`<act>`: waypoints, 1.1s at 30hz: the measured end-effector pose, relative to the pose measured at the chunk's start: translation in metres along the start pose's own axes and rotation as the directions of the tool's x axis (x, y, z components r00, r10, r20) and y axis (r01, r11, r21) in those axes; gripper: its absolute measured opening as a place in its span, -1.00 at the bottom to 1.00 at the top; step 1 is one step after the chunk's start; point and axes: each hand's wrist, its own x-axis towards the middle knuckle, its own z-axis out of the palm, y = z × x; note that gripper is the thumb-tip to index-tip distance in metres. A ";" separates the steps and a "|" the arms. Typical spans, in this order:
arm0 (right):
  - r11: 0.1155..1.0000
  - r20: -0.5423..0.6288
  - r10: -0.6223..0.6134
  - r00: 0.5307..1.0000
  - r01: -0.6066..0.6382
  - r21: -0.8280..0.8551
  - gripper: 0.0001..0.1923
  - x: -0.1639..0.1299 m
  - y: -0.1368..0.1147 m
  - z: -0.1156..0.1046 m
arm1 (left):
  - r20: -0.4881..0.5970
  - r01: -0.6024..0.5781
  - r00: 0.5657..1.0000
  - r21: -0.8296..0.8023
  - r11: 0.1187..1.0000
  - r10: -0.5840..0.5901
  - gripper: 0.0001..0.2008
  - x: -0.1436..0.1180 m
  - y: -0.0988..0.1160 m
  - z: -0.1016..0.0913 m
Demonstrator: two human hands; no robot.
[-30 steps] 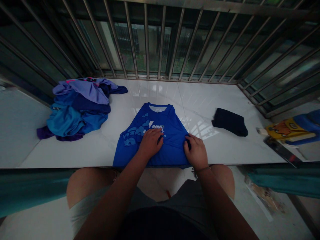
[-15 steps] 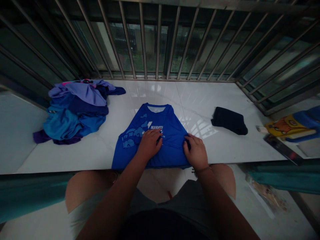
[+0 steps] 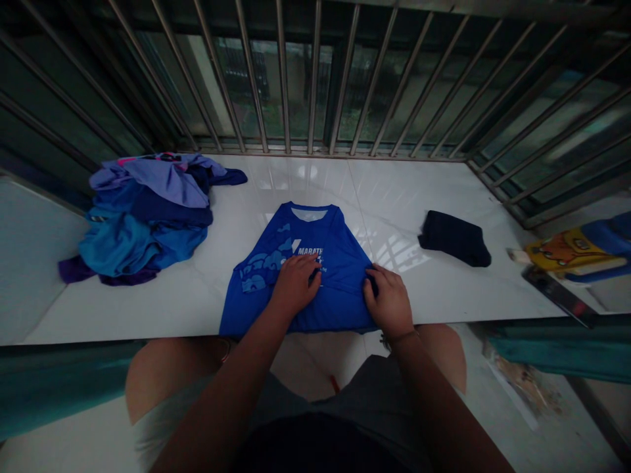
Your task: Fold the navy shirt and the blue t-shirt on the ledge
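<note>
A blue T-shirt [image 3: 315, 233] with white lettering and a lighter blue pattern lies front up on the white ledge, its collar away from me. Its sides slant inward to the collar, and the lower part reaches the ledge's near edge. My left hand [image 3: 297, 282] rests palm down on the chest print with fingers stretched out, covering some of the letters. At the shirt's right edge, my right hand [image 3: 392, 299] has its fingers curled around the fabric, thumb on the near side.
A heap of blue and purple clothes [image 3: 148, 213] lies at the left of the ledge [image 3: 389, 197]. Folded dark cloth [image 3: 454, 238] sits to the right. Beyond it are a yellow and blue item [image 3: 574, 248] and a dark flat box [image 3: 559, 295]. Metal bars [image 3: 315, 79] border the far side.
Both hands stay in the same places on the shirt. The view has shifted very slightly; nothing else has visibly moved.
</note>
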 end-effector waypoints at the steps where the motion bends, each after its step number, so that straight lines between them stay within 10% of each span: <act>1: 1.000 -0.003 0.002 1.000 -0.002 0.003 -0.65 0.000 0.000 0.000 | 0.000 0.001 1.000 0.000 1.000 -0.001 -0.77 0.000 0.000 0.000; 33: 1.000 0.015 0.011 1.000 -0.011 0.021 -0.66 0.000 -0.001 -0.001 | 0.001 -0.028 1.000 0.037 0.999 0.028 -0.73 -0.001 0.000 0.000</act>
